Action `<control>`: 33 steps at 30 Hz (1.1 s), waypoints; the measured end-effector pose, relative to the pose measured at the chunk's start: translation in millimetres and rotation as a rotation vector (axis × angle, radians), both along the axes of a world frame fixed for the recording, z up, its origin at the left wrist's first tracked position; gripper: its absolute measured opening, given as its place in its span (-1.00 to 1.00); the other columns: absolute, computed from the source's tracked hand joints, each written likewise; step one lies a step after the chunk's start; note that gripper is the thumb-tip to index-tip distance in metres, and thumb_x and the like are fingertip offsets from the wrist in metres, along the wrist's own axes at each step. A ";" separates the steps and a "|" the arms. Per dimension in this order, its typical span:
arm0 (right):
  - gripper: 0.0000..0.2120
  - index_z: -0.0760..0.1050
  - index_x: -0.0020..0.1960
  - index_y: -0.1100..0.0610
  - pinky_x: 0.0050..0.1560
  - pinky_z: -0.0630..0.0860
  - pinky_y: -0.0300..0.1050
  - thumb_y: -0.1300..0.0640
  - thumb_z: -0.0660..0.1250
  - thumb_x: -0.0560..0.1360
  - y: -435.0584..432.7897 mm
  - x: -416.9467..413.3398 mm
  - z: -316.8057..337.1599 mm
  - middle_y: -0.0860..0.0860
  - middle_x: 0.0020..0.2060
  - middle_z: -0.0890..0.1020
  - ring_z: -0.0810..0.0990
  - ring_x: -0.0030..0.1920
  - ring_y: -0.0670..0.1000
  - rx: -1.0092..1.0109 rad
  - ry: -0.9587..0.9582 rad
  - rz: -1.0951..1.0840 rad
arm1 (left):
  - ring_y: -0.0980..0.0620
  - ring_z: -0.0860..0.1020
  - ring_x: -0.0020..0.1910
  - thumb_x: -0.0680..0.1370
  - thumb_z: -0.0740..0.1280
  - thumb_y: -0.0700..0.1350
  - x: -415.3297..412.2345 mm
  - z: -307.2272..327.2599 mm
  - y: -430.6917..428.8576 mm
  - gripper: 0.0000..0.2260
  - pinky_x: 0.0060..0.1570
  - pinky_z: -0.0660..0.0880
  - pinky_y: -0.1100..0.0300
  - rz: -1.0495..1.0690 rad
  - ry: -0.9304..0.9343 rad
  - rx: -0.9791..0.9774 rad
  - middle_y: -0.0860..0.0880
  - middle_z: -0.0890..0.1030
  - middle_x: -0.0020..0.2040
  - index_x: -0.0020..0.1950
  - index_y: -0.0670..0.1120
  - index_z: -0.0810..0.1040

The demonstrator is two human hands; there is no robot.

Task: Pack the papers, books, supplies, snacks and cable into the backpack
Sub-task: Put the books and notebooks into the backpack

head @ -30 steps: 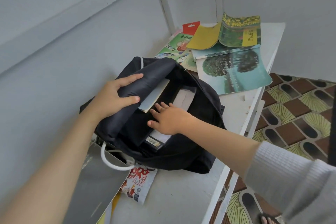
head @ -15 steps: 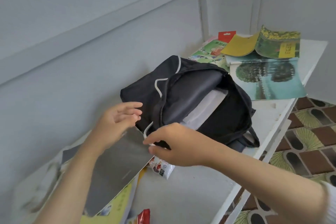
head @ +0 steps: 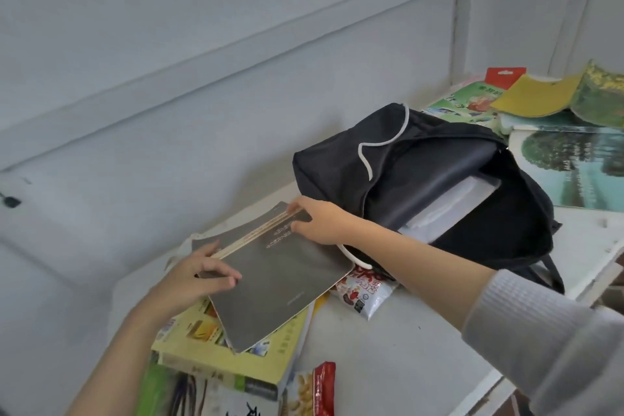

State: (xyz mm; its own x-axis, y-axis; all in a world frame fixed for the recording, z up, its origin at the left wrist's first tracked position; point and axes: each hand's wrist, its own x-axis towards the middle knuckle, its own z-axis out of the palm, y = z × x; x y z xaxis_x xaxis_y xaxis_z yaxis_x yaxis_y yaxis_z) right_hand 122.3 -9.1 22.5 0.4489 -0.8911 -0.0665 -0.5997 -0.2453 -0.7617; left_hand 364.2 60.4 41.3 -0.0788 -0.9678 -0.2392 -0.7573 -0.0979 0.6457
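The step in hand is picking up the grey book. It lies on a yellow book on the worktop, just beside the open backpack. The left hand grips its near corner, fingers curled over the cover. The right hand pinches the far corner. Papers already sit inside the backpack. Next, I judge, the book must be lifted, turned toward the opening and slid in beside the papers without snagging the flap.
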 end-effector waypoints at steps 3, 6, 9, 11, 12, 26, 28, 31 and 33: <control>-0.76 0.48 0.19 0.14 0.08 0.38 -0.19 0.08 0.21 0.58 -6.0 6.2 -2.4 0.02 0.15 0.54 0.49 0.16 0.02 0.019 -0.034 -0.025 | 0.01 0.35 0.35 0.40 0.48 -0.24 -3.5 -4.5 -5.1 -0.77 0.28 0.19 0.11 0.036 -0.079 -0.091 0.07 0.39 0.35 -0.27 0.13 0.69; -0.79 0.51 0.15 0.15 0.00 0.35 -0.24 0.09 0.22 0.57 -5.2 5.3 -2.9 0.02 0.10 0.57 0.50 0.11 -0.01 0.012 -0.103 -0.056 | 0.00 0.44 0.26 0.42 0.42 -0.34 -4.7 2.5 -10.1 -0.73 0.16 0.25 0.26 0.116 -0.099 -0.234 -0.07 0.51 0.28 -0.07 0.03 0.66; -0.81 0.54 0.14 0.15 0.04 0.32 -0.29 0.16 0.23 0.57 -4.0 -0.5 -4.2 -0.01 0.13 0.56 0.49 0.14 -0.04 -0.057 -0.205 -0.084 | 0.09 0.51 0.00 0.41 0.42 -0.37 -5.8 21.6 -14.6 -0.70 -0.15 0.34 0.57 0.137 -0.043 -0.319 -0.04 0.60 0.13 -0.03 0.01 0.65; -0.82 0.56 0.11 0.12 0.19 0.34 -0.23 0.19 0.25 0.55 -3.0 -5.6 -1.6 -0.08 0.08 0.55 0.46 0.20 -0.07 -0.117 -0.317 -0.102 | 0.23 0.51 -0.12 0.39 0.43 -0.39 -9.0 41.4 -15.8 -0.68 -0.26 0.33 0.66 0.178 0.058 -0.389 -0.02 0.61 0.02 -0.06 0.03 0.64; -0.83 0.57 0.09 0.08 0.29 0.33 -0.13 0.19 0.26 0.54 -3.5 -8.3 0.4 -0.14 0.04 0.53 0.42 0.23 -0.09 -0.142 -0.386 -0.106 | 0.30 0.50 -0.14 0.38 0.43 -0.40 -10.2 52.9 -15.8 -0.67 -0.26 0.34 0.66 0.185 0.114 -0.422 0.01 0.62 -0.03 -0.09 0.04 0.64; -0.64 0.55 0.19 0.14 -0.04 0.59 -0.20 0.43 0.29 0.47 51.3 -100.2 80.5 -0.03 -0.08 0.68 0.63 -0.07 -0.08 -0.004 -0.948 -0.051 | 0.15 0.61 -0.40 0.47 0.17 -0.44 -72.3 108.4 -31.4 -0.53 -0.33 0.55 0.36 0.031 0.788 -0.309 0.08 0.66 -0.36 -0.34 0.04 0.69; -0.66 0.58 0.13 0.10 -0.17 0.60 -0.21 0.43 0.25 0.49 61.6 -115.9 78.2 -0.03 -0.12 0.68 0.65 -0.16 -0.08 0.009 -1.028 -0.125 | 0.17 0.60 -0.42 0.48 0.18 -0.41 -89.1 100.3 -34.9 -0.54 -0.39 0.53 0.37 0.011 0.846 -0.268 0.09 0.65 -0.38 -0.36 0.05 0.68; -0.67 0.58 0.10 0.09 -0.25 0.58 -0.22 0.41 0.23 0.50 76.2 -135.9 65.8 -0.02 -0.13 0.67 0.63 -0.23 -0.07 0.017 -1.087 -0.247 | 0.17 0.61 -0.41 0.26 0.39 -0.27 -116.2 89.6 -34.7 -0.81 -0.43 0.52 0.36 -0.068 0.961 -0.197 0.09 0.65 -0.36 -0.40 0.03 0.67; -0.67 0.57 0.12 0.07 -0.24 0.57 -0.21 0.40 0.21 0.52 84.3 -148.1 53.9 -0.02 -0.07 0.65 0.62 -0.22 -0.07 0.020 -1.098 -0.323 | 0.15 0.62 -0.36 0.26 0.39 -0.26 -132.5 80.4 -36.9 -0.83 -0.40 0.54 0.33 -0.123 0.925 -0.134 0.07 0.67 -0.32 -0.38 0.02 0.68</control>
